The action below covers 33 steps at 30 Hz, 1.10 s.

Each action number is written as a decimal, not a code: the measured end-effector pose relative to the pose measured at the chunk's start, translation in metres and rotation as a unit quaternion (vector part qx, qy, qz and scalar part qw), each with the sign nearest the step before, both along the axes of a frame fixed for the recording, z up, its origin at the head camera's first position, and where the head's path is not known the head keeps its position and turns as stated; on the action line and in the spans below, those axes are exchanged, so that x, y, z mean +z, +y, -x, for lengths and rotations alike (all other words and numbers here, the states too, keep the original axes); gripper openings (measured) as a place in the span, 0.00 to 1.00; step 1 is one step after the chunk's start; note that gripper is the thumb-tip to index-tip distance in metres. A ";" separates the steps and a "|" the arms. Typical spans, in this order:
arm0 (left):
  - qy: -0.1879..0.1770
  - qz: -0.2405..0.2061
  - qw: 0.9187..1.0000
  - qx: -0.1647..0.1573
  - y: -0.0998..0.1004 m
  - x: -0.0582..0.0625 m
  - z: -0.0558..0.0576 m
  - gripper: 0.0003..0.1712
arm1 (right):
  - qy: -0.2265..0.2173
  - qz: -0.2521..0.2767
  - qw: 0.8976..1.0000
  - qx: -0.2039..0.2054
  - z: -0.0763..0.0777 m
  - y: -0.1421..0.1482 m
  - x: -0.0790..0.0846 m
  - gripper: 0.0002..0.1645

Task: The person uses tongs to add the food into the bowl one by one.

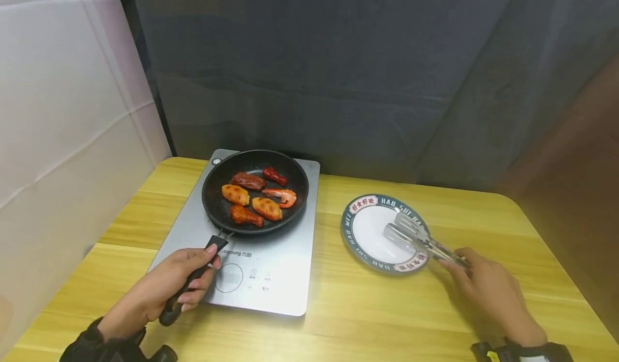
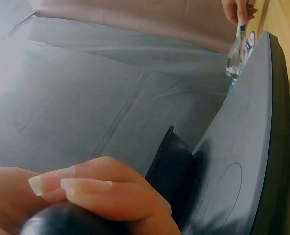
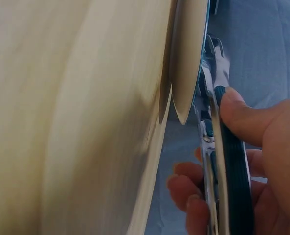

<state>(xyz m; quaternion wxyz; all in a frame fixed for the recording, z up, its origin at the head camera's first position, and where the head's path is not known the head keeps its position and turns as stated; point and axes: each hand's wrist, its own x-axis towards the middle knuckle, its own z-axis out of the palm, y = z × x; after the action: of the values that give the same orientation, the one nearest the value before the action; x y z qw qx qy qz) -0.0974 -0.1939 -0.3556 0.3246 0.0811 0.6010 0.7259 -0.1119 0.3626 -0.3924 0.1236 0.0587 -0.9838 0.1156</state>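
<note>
My left hand (image 1: 181,276) grips the black handle (image 1: 170,312) of a frying pan (image 1: 214,203). In the pan lie several pieces of food: two orange-brown wings (image 1: 267,209), two red drumsticks (image 1: 246,216), a shrimp (image 1: 282,195) and a dark red piece of meat (image 1: 248,180). My right hand (image 1: 490,287) holds metal tongs (image 1: 430,244), thumb on one arm and fingers on the other, as the right wrist view (image 3: 233,161) shows. The tongs' tips are apart, with nothing between them, over a white plate (image 1: 369,230) with a dark patterned rim.
Under the pan is a silver induction cooker (image 1: 285,276) with a printed control panel. Both cooker and plate stand on a yellow wood-grain table (image 1: 358,313). A dark cloth (image 1: 338,82) hangs behind it, and a pale cloth (image 1: 67,99) on the left.
</note>
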 end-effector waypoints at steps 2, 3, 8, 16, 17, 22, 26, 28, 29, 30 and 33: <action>0.002 0.002 1.000 -0.002 0.000 0.000 0.000 0.22 | 0.009 -0.001 1.000 0.008 0.001 0.001 -0.001 0.23; 0.002 0.003 1.000 -0.002 0.000 0.000 0.000 0.22 | 0.011 0.000 1.000 0.012 0.001 0.001 -0.001 0.23; -0.001 -0.003 1.000 -0.003 0.001 0.001 0.000 0.22 | 0.023 0.006 0.999 0.032 0.000 0.003 -0.002 0.22; 0.010 0.005 1.000 -0.005 0.000 0.000 0.000 0.22 | 0.050 0.000 0.997 0.067 0.002 0.006 -0.003 0.20; 0.010 0.007 1.000 -0.005 0.000 0.000 0.000 0.22 | 0.054 -0.002 0.996 0.072 0.002 0.006 -0.003 0.19; 0.001 0.011 1.000 0.001 0.001 0.001 0.000 0.23 | 0.046 -0.015 0.996 0.081 0.003 0.007 -0.001 0.16; -0.003 0.013 1.000 0.006 0.001 0.001 -0.001 0.23 | 0.004 -0.018 0.997 0.073 0.002 0.007 0.001 0.18; -0.002 0.013 1.000 0.005 0.001 0.001 -0.001 0.23 | -0.018 -0.017 0.997 0.068 0.002 0.007 0.002 0.20; -0.001 0.013 1.000 0.005 0.001 0.001 -0.001 0.23 | -0.026 -0.017 0.997 0.065 0.002 0.007 0.002 0.21; -0.001 0.013 1.000 0.004 0.001 0.001 -0.001 0.23 | -0.030 -0.019 0.997 0.064 0.002 0.008 0.003 0.22; -0.002 0.011 1.000 0.004 0.001 0.001 -0.001 0.23 | -0.042 -0.021 0.997 0.057 0.002 0.008 0.003 0.24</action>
<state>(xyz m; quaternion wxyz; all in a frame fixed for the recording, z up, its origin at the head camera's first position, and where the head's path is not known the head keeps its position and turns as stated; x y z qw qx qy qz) -0.0967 -0.1930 -0.3543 0.3240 0.0738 0.6088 0.7204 -0.1140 0.3705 -0.3893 0.0740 0.1128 -0.9854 0.1040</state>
